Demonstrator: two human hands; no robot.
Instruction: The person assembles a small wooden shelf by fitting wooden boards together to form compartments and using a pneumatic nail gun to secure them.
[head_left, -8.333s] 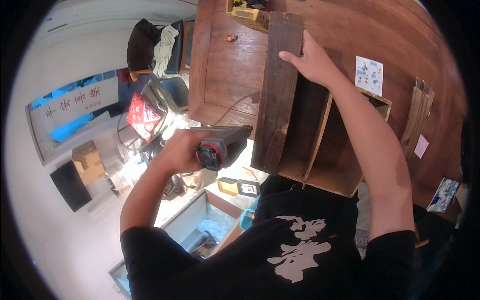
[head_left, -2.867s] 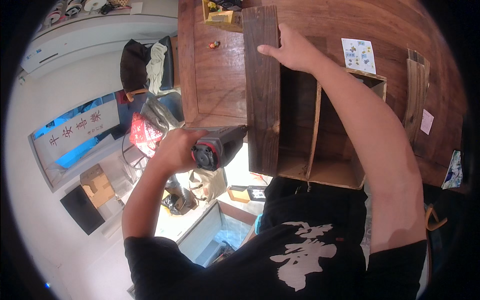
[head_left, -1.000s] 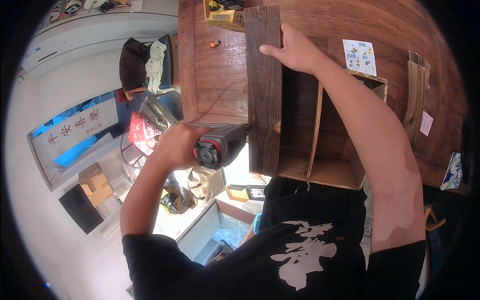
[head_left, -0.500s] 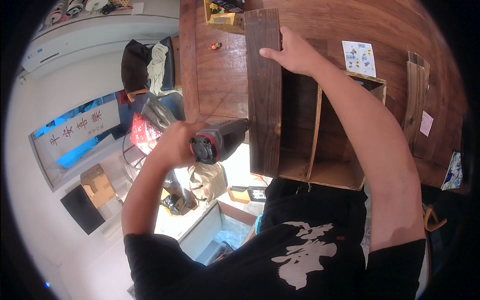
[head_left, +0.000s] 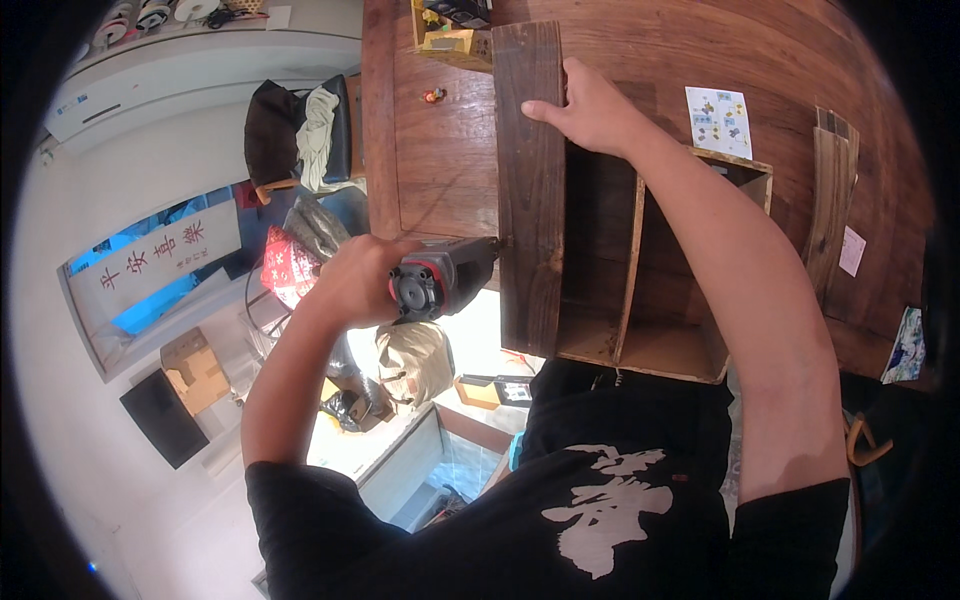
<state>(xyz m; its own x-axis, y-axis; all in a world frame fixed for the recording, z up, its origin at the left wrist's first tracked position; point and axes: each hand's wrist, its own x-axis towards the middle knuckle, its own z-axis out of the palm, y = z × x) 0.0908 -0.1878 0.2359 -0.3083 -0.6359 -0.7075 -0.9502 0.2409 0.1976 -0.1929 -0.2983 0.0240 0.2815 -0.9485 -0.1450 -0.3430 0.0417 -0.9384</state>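
My left hand point(head_left: 360, 285) is wrapped round a black and red power drill point(head_left: 445, 280), its handle hidden in my grip. The front end of the drill meets the left side of a dark wooden board point(head_left: 527, 190). That board forms one side of an open wooden box frame point(head_left: 632, 250) with a divider down its middle. Toward the far end, my right hand point(head_left: 600, 110) grips the board, thumb over its face and the other fingers partly hidden behind its right edge. The box rests on the brown wooden table point(head_left: 440, 150), its near end close to my body.
An instruction sheet point(head_left: 718, 122) lies beyond the box. Wood strips point(head_left: 830, 200) and a pink slip point(head_left: 852, 250) are at the right. A small toy figure point(head_left: 434, 95) and a yellow box point(head_left: 455, 45) sit far left. Below the table's left edge are bags point(head_left: 415, 360) and an open drawer point(head_left: 430, 460).
The drill has turned slightly in place, with my left hand shifting a little to the right. My right hand keeps the same hold on the board.
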